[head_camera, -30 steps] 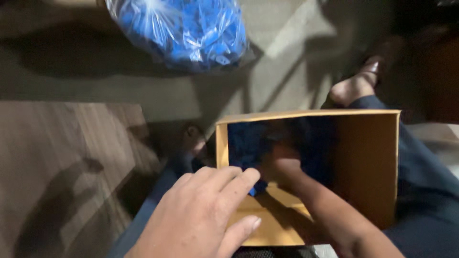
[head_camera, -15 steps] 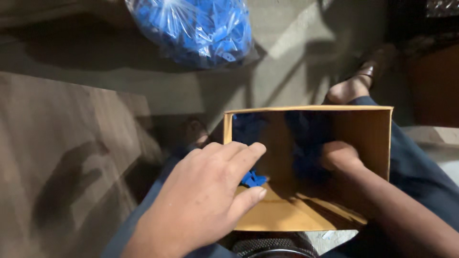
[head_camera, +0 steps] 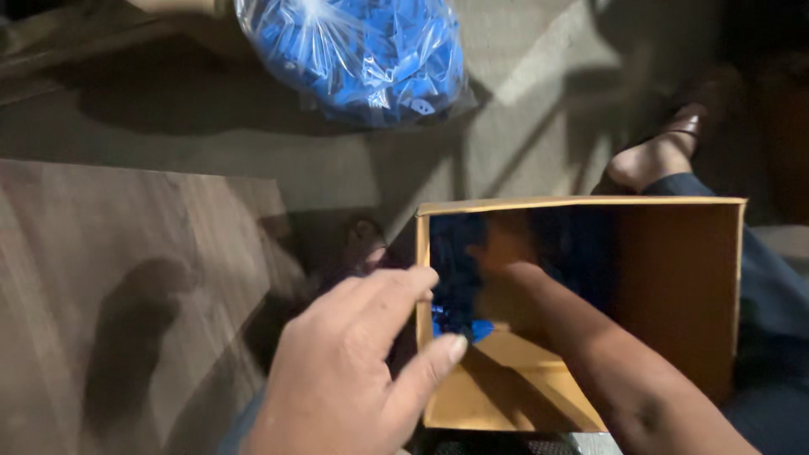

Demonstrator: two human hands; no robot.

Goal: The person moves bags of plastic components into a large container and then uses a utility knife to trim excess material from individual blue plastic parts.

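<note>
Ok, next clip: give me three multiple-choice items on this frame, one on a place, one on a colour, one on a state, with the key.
1. Where is the right hand?
A. Inside the box
B. On the wooden board
C. On the bag

2. What colour are the pieces in the bag?
A. Red
B. Blue
C. Green

3. How is the box?
A. Taped shut
B. Crushed flat
C. Open on top

Key: 1 A, the forearm runs over the rim into the box. 2 B, blue shows through the clear plastic. 3 C, the inside walls show, and the left hand holds the near left rim.
</note>
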